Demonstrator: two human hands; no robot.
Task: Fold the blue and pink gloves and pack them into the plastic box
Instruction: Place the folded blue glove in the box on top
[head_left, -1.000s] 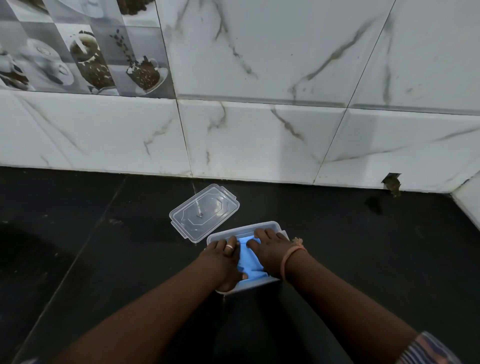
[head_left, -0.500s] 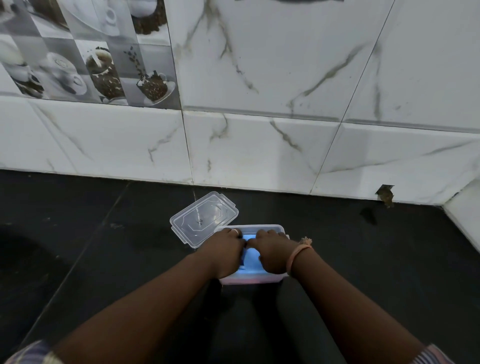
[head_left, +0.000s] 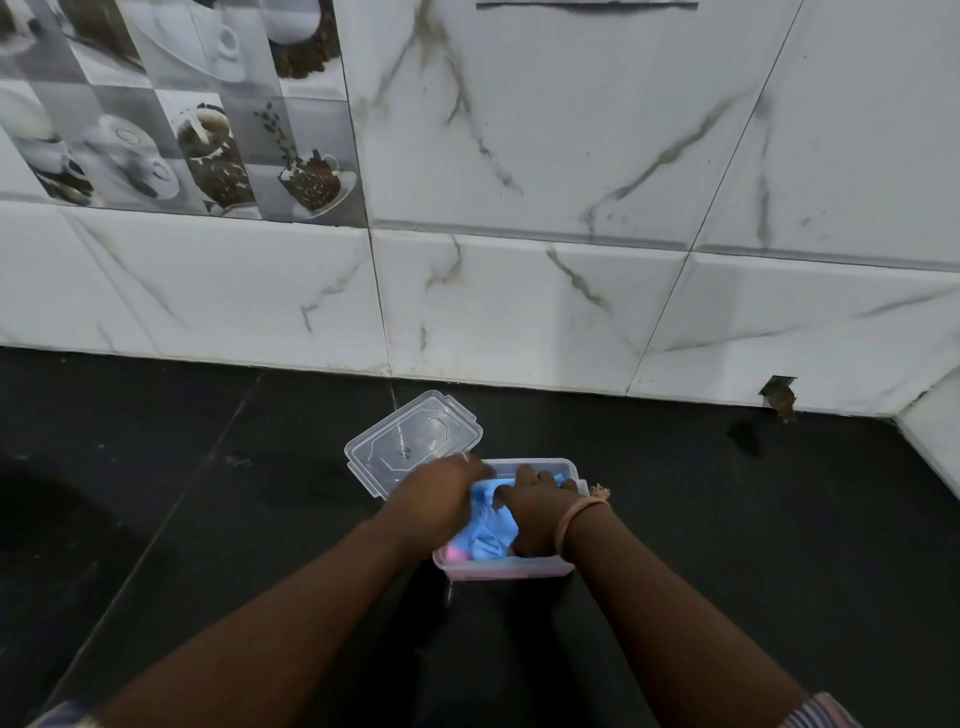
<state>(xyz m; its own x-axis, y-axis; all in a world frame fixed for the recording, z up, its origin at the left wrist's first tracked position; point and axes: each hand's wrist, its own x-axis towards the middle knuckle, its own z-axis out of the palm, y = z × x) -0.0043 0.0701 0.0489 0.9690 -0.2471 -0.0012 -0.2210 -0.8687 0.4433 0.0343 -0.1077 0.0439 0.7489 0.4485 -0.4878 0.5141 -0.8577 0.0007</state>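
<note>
Both hands press into the plastic box (head_left: 506, 570): left hand (head_left: 439, 501) and right hand (head_left: 537, 512) flat on the blue glove (head_left: 488, 525), pink glove (head_left: 457, 553) beneath. Better to push evenly, edges tucked.

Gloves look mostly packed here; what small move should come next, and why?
Probably press the blue glove flat, then lift both hands: it bulges in the plastic box between left hand and right hand, while the lid lies alongside.

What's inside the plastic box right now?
The plastic box holds a crumpled blue glove, with a bit of pink glove showing at the near left corner. Both hands, left and right, cover the rest.
</note>
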